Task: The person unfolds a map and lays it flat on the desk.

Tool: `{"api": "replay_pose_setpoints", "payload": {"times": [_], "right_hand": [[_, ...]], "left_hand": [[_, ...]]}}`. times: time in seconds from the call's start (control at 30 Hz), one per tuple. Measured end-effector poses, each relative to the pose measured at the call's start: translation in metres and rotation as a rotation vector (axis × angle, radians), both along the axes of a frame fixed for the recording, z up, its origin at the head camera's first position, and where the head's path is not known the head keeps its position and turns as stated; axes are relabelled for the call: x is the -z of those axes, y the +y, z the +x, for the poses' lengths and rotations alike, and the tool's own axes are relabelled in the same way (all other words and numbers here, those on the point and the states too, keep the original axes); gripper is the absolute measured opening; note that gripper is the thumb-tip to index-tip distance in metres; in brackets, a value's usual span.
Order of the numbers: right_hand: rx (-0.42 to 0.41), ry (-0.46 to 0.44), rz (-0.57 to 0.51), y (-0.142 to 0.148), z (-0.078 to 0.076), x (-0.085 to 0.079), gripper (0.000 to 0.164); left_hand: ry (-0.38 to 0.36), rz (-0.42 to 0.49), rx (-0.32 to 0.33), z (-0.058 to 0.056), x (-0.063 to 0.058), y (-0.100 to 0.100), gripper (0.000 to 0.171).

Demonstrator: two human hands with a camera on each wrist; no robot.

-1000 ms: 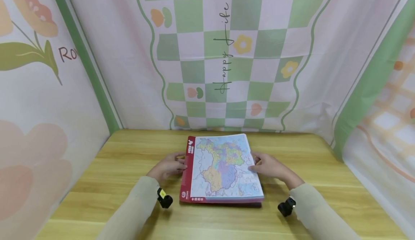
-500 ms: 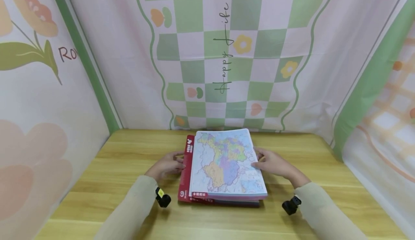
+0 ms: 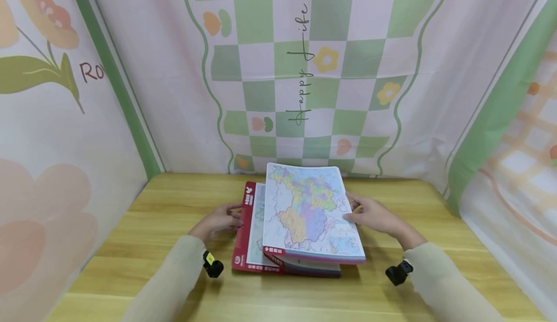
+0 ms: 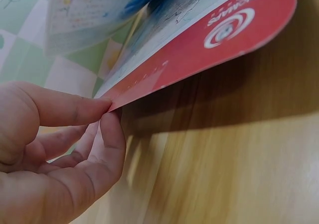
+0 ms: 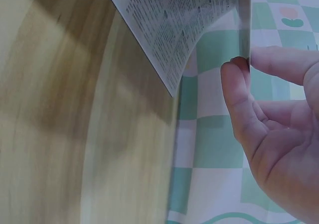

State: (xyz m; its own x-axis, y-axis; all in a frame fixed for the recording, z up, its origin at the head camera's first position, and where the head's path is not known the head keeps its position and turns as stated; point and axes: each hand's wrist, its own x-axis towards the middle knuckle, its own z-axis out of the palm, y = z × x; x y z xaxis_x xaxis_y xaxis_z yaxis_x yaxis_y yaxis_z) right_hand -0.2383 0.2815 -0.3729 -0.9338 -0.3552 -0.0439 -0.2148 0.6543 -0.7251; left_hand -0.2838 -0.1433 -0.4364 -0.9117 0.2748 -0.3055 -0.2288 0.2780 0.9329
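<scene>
Two maps overlap in the head view. The upper map [image 3: 304, 206], pale blue with coloured regions, is shifted back and right over the red-edged map [image 3: 244, 237]. My left hand [image 3: 219, 221] pinches the red-edged map's left edge between thumb and fingers, as the left wrist view shows on its red border [image 4: 164, 77]. At the right, my right hand [image 3: 377, 218] pinches the upper map's edge [image 5: 244, 27] between thumb and fingertips. Below that edge, the right wrist view shows a sheet printed with dense text [image 5: 169, 30]. Much of the red-edged map is hidden under the upper one.
The maps are over a wooden table [image 3: 174, 206]. A green-and-white checked curtain [image 3: 322, 95] hangs behind its back edge, with flowered cloth [image 3: 52, 133] at the left side. A small black camera sits on each wrist.
The upper map has slid right and back with my right hand, uncovering more of the red-edged map. My left hand and the red-edged map have shifted slightly left.
</scene>
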Motion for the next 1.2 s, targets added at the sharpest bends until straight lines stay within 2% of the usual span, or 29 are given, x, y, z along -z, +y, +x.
{"api": "replay_pose_setpoints", "payload": {"times": [0.33,0.77,1.2], "right_hand": [[-0.013,-0.024,-0.043,0.007,-0.001,-0.006,0.077],[0.013,-0.057,-0.069,0.022,0.000,-0.013,0.079],[0.010,-0.068,-0.095,0.036,0.004,-0.022,0.078]], "left_hand": [[0.009,-0.007,-0.009,0.002,-0.001,-0.014,0.069],[-0.013,-0.054,-0.062,0.001,-0.005,-0.033,0.068],[0.003,-0.106,-0.061,0.002,-0.009,-0.049,0.068]]}}
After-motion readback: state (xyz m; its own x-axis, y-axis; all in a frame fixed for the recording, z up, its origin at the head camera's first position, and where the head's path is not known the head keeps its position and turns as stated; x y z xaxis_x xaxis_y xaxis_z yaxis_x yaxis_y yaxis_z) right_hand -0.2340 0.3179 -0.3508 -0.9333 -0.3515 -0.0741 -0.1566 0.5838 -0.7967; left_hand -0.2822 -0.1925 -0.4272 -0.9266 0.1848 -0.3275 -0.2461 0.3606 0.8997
